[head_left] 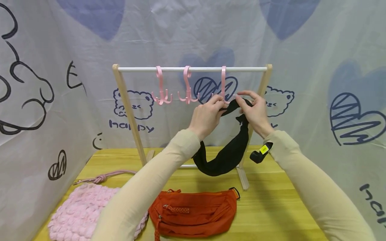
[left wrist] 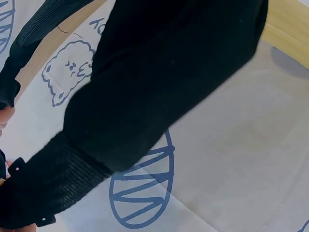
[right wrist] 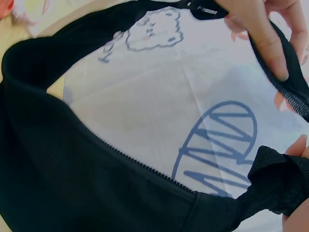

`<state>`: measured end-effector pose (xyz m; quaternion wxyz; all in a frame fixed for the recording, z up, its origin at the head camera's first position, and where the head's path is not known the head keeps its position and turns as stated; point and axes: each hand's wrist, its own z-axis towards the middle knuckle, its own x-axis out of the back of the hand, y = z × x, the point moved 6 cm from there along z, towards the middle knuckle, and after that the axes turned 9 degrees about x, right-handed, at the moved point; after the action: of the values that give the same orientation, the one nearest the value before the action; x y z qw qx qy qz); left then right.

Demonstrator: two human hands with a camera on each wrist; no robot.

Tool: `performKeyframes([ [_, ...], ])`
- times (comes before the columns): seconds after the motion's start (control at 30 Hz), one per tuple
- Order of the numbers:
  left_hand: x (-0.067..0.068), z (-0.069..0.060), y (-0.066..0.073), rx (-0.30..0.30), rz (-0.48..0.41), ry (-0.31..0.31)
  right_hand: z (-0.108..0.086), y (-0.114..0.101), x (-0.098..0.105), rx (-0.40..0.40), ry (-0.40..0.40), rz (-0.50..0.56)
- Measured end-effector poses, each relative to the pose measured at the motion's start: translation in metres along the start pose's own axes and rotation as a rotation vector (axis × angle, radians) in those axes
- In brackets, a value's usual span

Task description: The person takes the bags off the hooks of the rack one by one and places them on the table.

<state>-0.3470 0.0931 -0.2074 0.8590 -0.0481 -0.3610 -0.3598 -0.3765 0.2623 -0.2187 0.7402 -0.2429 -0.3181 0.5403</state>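
Observation:
A black waist bag [head_left: 223, 164] hangs in a loop below both hands, at the right side of the rack. My left hand [head_left: 206, 115] pinches its strap close to the rightmost pink hook [head_left: 223, 80]. On the strap's other side, my right hand [head_left: 255, 112] grips it between thumb and fingers. A loose strap end with a yellow tag [head_left: 264, 149] dangles below the right wrist. In the right wrist view the bag's zipper [right wrist: 130, 152] shows, with the left hand [right wrist: 270, 38] on the strap. The black bag [left wrist: 164, 77] fills much of the left wrist view. Whether the strap touches the hook is hidden.
Two more pink hooks, a middle one [head_left: 187, 83] and a left one [head_left: 161, 87], hang from the white rod [head_left: 135, 69] of the wooden-legged rack. On the table [head_left: 271, 214] lie an orange waist bag [head_left: 205, 219] and a puffy pink bag [head_left: 78, 211], partly behind the left sleeve.

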Motion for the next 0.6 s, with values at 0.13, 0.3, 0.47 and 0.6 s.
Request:
performKeyframes([
  [0.13,-0.001,0.0,-0.001,-0.001,0.005,0.004,0.0,-0.001,-0.005,-0.036,0.04,0.094],
  [0.3,-0.002,-0.002,-0.002,-0.011,0.022,0.011,-0.001,-0.001,-0.01,-0.067,0.053,0.181],
  [0.47,-0.001,-0.004,-0.002,-0.014,0.017,0.017,-0.004,0.001,-0.011,-0.082,0.035,0.164],
  [0.6,0.0,-0.005,-0.004,-0.003,0.015,0.014,-0.007,0.002,-0.011,-0.08,0.025,0.164],
])
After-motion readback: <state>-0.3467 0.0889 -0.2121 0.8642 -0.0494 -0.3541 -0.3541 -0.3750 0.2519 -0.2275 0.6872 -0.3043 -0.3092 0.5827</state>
